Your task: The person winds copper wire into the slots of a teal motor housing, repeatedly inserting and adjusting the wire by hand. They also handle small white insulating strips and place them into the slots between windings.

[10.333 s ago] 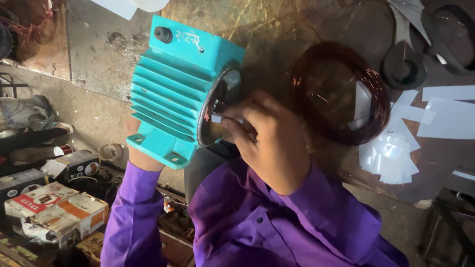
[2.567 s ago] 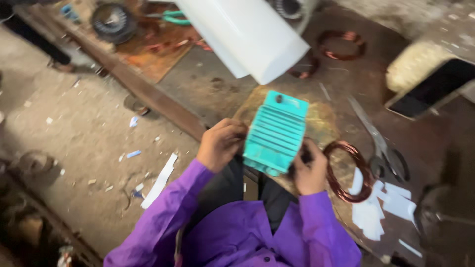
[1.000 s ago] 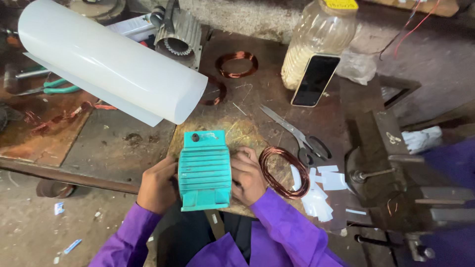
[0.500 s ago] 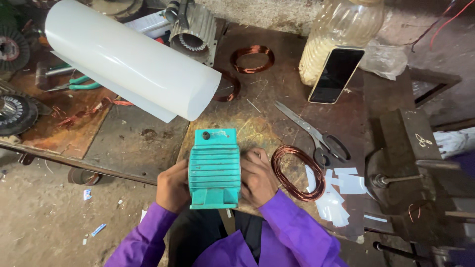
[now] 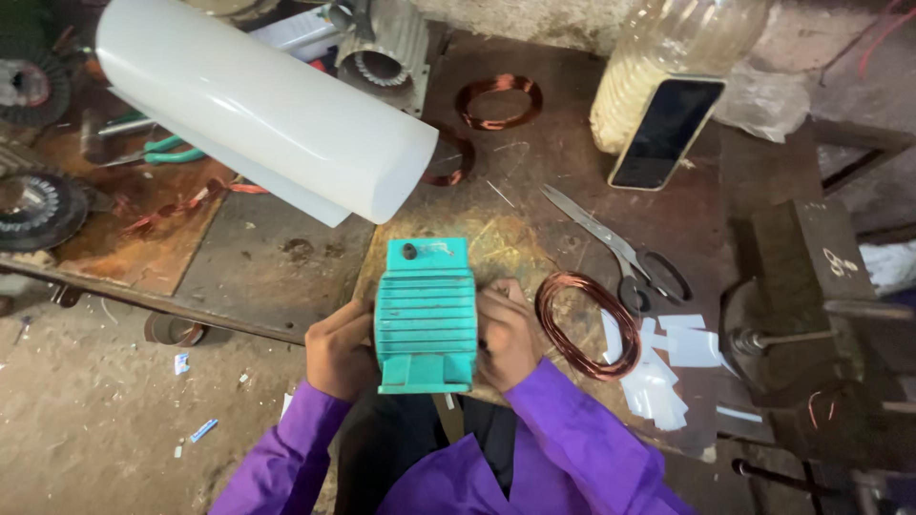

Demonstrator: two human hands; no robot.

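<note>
Gripping is seen from both sides: the teal finned motor housing (image 5: 426, 318) is clamped between the left hand (image 5: 339, 351) and the right hand (image 5: 506, 336), each with fingers curled against an end of the casing. The housing is held at the near edge of the metal workbench (image 5: 286, 257), fins upward and foot toward the person. Just right of the housing a copper wire coil (image 5: 587, 324) lies unfitted, with cut white paper slips (image 5: 668, 367) beyond it and scissors (image 5: 615, 250) behind those. Beyond the housing, two more copper coils (image 5: 498, 100) and a white rolled sheet (image 5: 262, 110) are seen. Winding work is therefore judged unfinished; whether any coil sits inside the housing cannot be told.
</note>
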